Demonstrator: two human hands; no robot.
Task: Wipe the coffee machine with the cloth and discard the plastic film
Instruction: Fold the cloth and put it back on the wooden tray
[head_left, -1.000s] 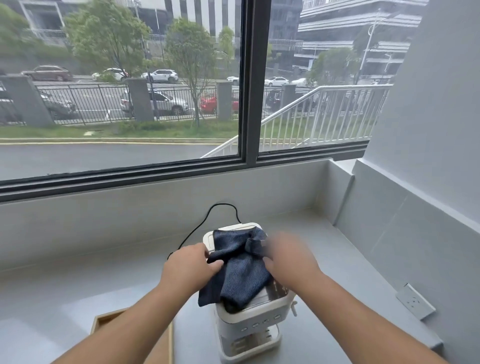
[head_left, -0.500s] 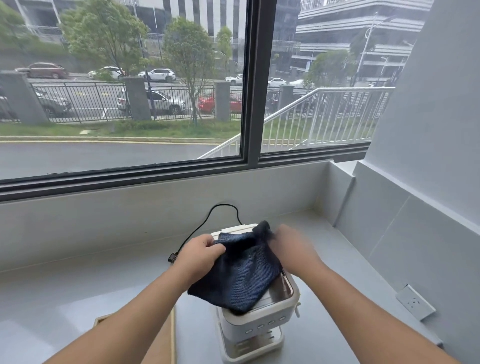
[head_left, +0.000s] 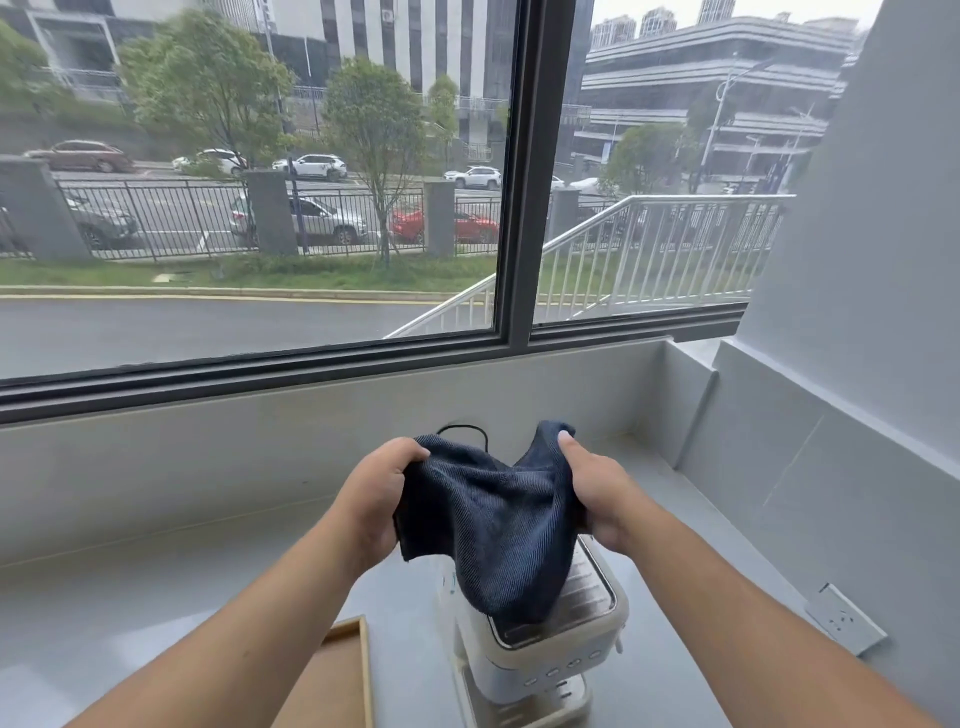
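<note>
The left hand (head_left: 376, 491) is closed on the left edge of a dark blue cloth (head_left: 498, 525), and the right hand (head_left: 597, 493) is clamped on its right edge, the thumb laid over a raised corner. The cloth is held spread between the two hands, sagging in the middle, with its lower fold hanging down to the top of a white coffee machine (head_left: 540, 644); whether it touches there cannot be told. The machine stands directly below and between the hands on a grey counter (head_left: 156, 587). A black cord (head_left: 462, 430) is seen behind the cloth. A wooden tray (head_left: 337, 675) lies just left of the machine, and a wall socket (head_left: 844, 618) is set at the right.
</note>
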